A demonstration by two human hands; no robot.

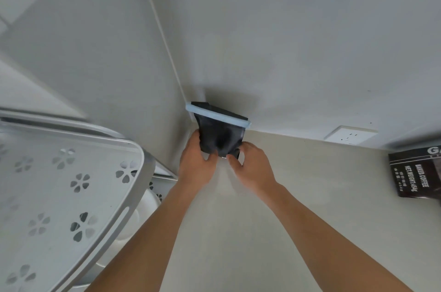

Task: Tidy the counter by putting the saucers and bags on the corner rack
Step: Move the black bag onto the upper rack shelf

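Observation:
A black bag (219, 132) with a pale blue strip along its top stands on the beige counter, pushed into the corner where two walls meet. My left hand (194, 160) grips its lower left side. My right hand (250, 167) pinches its lower right corner. The white corner rack (133, 148) fills the left of the view; its top shelf has flower-shaped cut-outs and nothing lies on it. Beneath the shelf's edge a white saucer (148, 205) shows on a lower tier, mostly hidden.
A second black bag (415, 172) printed with "BAKED COFFEE" lies on the counter at the far right edge. A white wall socket (350, 135) sits low on the back wall. The beige counter (238, 232) spreads between my forearms.

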